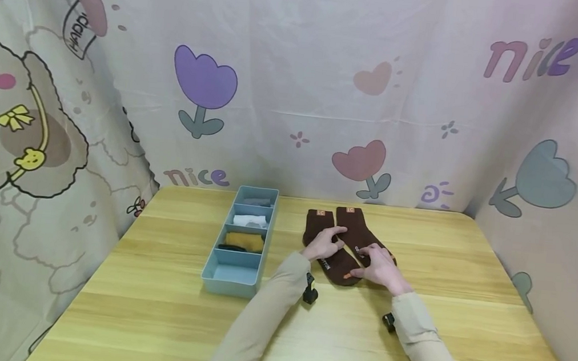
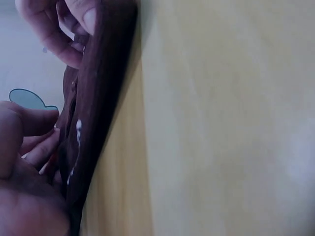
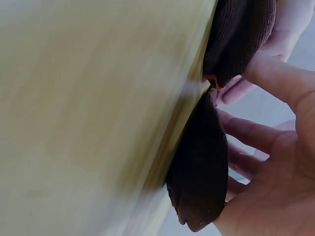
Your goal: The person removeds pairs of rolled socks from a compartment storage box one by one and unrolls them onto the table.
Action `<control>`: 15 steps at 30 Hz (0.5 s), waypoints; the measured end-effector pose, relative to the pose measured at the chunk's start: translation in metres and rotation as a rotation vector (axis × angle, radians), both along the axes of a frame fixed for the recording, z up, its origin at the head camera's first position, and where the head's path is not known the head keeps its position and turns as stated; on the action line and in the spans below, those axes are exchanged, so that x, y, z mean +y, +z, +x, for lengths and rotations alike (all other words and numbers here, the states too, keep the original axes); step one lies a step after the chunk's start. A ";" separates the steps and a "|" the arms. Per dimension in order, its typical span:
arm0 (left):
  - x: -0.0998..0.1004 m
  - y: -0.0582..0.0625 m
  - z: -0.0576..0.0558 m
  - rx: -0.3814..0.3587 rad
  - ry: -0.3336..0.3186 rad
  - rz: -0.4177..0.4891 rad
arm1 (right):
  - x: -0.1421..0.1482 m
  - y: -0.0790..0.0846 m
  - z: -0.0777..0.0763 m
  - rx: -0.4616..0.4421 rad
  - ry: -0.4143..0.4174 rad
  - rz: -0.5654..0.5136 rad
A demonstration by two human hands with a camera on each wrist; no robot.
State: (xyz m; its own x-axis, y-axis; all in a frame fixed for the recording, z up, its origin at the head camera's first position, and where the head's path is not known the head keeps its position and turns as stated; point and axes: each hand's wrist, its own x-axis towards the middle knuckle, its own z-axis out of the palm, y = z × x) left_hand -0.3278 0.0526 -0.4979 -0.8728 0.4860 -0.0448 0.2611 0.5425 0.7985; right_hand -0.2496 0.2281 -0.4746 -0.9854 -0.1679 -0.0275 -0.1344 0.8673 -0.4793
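Observation:
Two brown ankle socks lie flat side by side on the table, each with an orange label at the cuff. The left sock (image 1: 338, 265) has white lettering and an orange mark at its toe; the right sock (image 1: 354, 223) slants toward the right. My left hand (image 1: 323, 244) rests on the left sock, its fingertips reaching the gap between the socks. My right hand (image 1: 382, 266) lies over the right sock's foot, thumb by the left sock's toe and fingers spread. In the right wrist view, the right hand (image 3: 275, 152) touches the brown fabric, its palm partly visible.
Left of the socks stands a blue divided box (image 1: 268, 242). Its compartments hold a grey roll (image 1: 257, 202), a white bundle (image 1: 249, 220) and a mustard bundle (image 1: 244, 241) with something dark; the front compartment has a bare floor. A patterned curtain (image 1: 297, 89) hangs behind the wooden table (image 1: 154, 306).

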 end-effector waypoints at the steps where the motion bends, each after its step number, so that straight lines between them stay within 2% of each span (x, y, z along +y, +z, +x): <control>1: 0.001 0.000 0.000 0.006 -0.003 0.007 | 0.003 -0.001 0.000 0.001 -0.006 -0.004; 5: 0.006 0.000 0.003 0.072 -0.009 0.026 | 0.012 -0.003 0.002 -0.004 -0.018 -0.016; 8: 0.009 0.002 0.009 0.123 0.003 -0.017 | 0.018 -0.003 0.004 -0.012 -0.026 -0.016; 11: 0.012 0.006 0.017 0.102 0.000 -0.078 | 0.022 -0.001 0.005 -0.003 -0.031 -0.011; 15: 0.015 0.008 0.025 0.056 -0.037 -0.135 | 0.027 -0.001 0.005 0.001 -0.028 -0.009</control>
State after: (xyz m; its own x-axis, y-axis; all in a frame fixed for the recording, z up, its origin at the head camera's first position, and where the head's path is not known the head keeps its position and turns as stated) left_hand -0.3033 0.0680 -0.4902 -0.8572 0.5110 -0.0637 0.3254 0.6333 0.7022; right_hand -0.2445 0.2554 -0.4752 -0.9897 -0.1409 -0.0252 -0.1109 0.8663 -0.4871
